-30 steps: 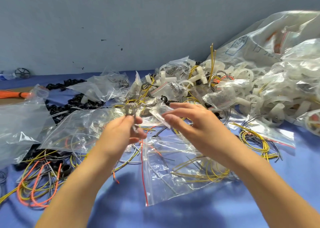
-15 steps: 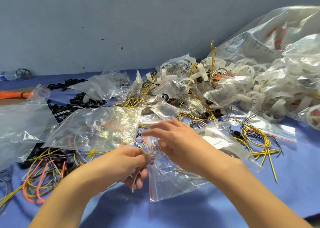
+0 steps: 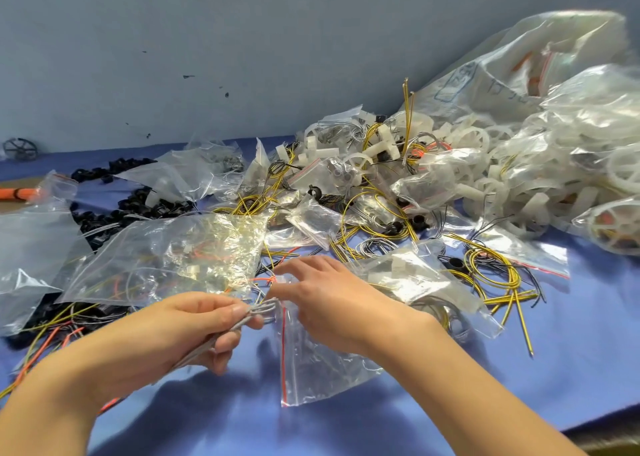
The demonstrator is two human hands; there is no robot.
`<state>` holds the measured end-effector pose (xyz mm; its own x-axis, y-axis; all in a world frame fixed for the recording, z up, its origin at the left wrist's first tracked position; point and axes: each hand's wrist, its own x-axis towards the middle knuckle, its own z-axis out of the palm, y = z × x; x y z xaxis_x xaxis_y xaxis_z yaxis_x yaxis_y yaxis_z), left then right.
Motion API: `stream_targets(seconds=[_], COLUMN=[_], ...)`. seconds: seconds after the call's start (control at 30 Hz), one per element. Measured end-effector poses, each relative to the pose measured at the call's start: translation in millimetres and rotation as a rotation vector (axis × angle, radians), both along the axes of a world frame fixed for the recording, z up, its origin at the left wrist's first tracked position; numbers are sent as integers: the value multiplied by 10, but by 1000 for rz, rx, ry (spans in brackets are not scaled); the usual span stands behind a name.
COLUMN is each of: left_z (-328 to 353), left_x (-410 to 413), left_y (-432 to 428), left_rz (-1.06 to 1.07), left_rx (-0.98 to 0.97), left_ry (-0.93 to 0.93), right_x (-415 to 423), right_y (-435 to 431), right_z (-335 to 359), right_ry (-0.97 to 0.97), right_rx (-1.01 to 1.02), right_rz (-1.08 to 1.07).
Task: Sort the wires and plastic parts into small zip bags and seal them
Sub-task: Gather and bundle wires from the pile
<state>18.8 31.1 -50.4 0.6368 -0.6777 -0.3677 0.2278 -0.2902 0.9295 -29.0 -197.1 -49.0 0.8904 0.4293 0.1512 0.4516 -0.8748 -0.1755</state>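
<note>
My left hand (image 3: 194,331) pinches a thin bundle of grey wires (image 3: 242,320) between thumb and fingers, low in the middle of the view. My right hand (image 3: 329,299) rests on the mouth of a small clear zip bag (image 3: 311,365) with a red seal strip, lying flat on the blue table; its fingers point left toward the wire ends. Whether those fingers pinch the bag's edge is hidden. A larger crumpled clear bag (image 3: 166,258) holding wires lies just beyond my left hand.
Loose yellow wires (image 3: 491,275), black plastic rings (image 3: 131,209) and white plastic wheels (image 3: 485,164) litter the blue table (image 3: 571,369). Filled clear bags pile up at the right against the grey wall. An orange wire bundle (image 3: 17,194) lies far left.
Both hands have come down toward me from the pile. My left hand now pinches grey wires at the small bag's mouth, and my right hand has lowered onto that bag.
</note>
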Motion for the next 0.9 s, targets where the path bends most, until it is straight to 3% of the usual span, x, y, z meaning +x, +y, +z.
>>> stream_targets(seconds=[0.2, 0.3, 0.53, 0.63, 0.73, 0.83, 0.9], left_z=[-23, 27, 333, 406, 456, 513, 535], left_x=[38, -64, -322, -333, -307, -336, -375], left_y=[86, -9, -351, -449, -516, -618, -698], left_rz=[194, 220, 72, 55, 50, -105, -165], left_rx=[-50, -33, 45, 101, 243, 425, 405], left_ry=[35, 1, -159, -221, -404, -611, -609], right_x=[-17, -13, -16, -28, -51, -75, -86], right_y=[0, -51, -193, -215, -208, -127, -93], right_z=[-32, 51, 250, 307, 352, 374, 375], right_ry=[-43, -79, -116, -145, -187, -200, -185], right_rx=[-46, 98, 398, 419, 408, 397, 396], right_rz=[11, 5, 33, 29, 48, 87, 97])
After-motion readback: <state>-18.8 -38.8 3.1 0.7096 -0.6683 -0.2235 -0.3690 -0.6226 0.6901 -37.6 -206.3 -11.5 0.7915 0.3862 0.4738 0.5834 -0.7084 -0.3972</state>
